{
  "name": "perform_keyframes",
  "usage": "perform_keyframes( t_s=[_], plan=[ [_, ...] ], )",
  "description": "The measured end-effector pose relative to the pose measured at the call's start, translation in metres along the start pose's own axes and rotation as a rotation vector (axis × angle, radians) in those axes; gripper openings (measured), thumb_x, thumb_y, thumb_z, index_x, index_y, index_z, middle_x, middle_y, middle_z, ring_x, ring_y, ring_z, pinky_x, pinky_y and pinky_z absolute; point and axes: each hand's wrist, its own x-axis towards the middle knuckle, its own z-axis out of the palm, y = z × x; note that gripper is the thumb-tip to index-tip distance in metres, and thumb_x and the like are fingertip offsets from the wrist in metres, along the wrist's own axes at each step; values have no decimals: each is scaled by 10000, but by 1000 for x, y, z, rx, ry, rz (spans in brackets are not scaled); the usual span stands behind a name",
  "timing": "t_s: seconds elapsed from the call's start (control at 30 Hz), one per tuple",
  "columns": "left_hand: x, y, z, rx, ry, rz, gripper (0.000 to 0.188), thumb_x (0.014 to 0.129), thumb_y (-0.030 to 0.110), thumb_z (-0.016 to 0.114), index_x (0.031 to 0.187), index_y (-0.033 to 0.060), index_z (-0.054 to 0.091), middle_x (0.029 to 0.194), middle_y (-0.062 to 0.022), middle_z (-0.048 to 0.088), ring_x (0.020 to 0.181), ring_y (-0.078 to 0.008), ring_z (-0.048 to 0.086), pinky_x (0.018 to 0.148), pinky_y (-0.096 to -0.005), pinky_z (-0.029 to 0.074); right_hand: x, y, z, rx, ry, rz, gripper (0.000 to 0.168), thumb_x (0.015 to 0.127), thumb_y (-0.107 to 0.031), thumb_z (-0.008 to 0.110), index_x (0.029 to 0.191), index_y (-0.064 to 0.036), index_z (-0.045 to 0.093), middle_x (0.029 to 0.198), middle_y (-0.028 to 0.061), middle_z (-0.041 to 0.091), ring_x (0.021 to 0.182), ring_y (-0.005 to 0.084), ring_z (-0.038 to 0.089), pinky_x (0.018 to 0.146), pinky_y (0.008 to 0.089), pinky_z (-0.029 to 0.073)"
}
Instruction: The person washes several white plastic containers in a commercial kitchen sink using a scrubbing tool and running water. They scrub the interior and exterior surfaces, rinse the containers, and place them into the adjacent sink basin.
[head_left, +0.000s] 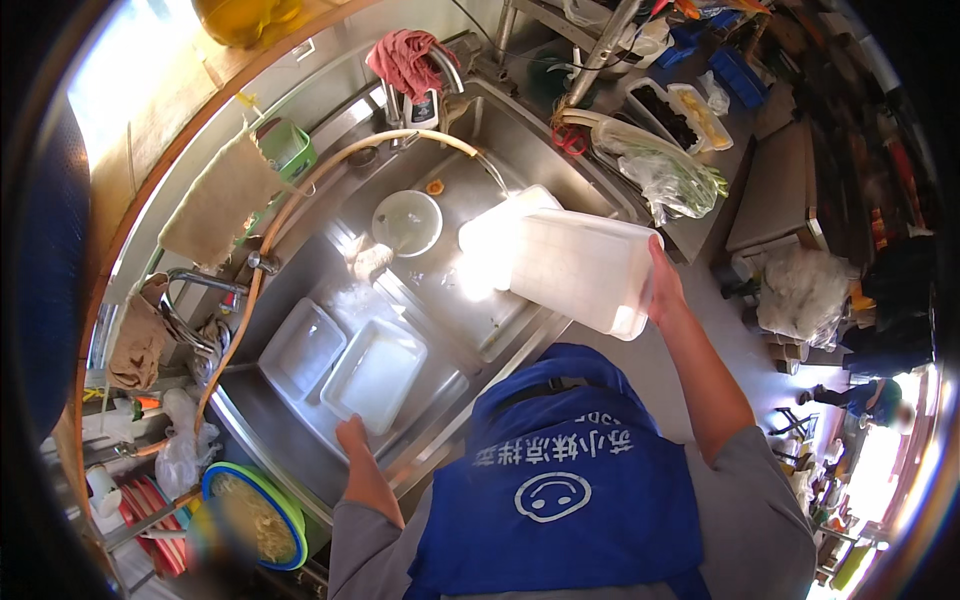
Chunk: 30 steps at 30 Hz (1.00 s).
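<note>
My right hand (664, 281) grips the end of a deep white plastic container (577, 262), tilted over the right edge of the steel sink. My left hand (352, 435) is at the near rim of a shallow white plastic tray (375, 375) in the left basin; its fingers are partly hidden. A second white tray (304, 350) lies beside that one. In the right basin (427, 292) stand a round bowl (407, 223) with liquid and another pale container, washed out by glare. A hose (345, 154) runs into this basin. A crumpled cloth (370, 259) lies on the divider.
A faucet (448, 67) with a red cloth (409, 60) rises behind the right basin. Bagged green vegetables (660, 161) and filled food containers (664, 112) lie to the right. At lower left is a basin of shredded food (255, 517). A person (874, 401) is far off at right.
</note>
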Motion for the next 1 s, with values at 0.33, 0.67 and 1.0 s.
perform_keyframes(
  t_s=[0.33, 0.67, 1.0],
  plan=[
    [-72, 84, -150, -96, 159, 330, 125, 759, 110, 609, 731, -4, 566, 676, -60, 573, 613, -187, 514, 574, -383, 417, 15, -25, -34, 83, -26, 12, 695, 871, -542, 630, 1354, -68, 471, 1298, 125, 567, 1166, 308, 568, 999, 474, 456],
    [-200, 272, -73, -420, -278, 248, 204, 811, 204, 727, 913, 97, 586, 786, 27, 534, 594, -67, 509, 464, -228, 407, 80, -95, -48, 180, -192, -73, 732, 884, -559, 598, 1401, -74, 415, 1358, 95, 523, 1222, 276, 523, 1017, 447, 442],
    [-144, 373, 274, -787, -585, 22, 138, 862, 57, 582, 999, 49, 567, 870, -49, 603, 754, -168, 618, 614, -344, 551, 113, -158, -72, 194, -213, -84, 692, 926, -527, 556, 1408, -57, 398, 1376, 112, 499, 1259, 288, 482, 1054, 433, 400]
  ],
)
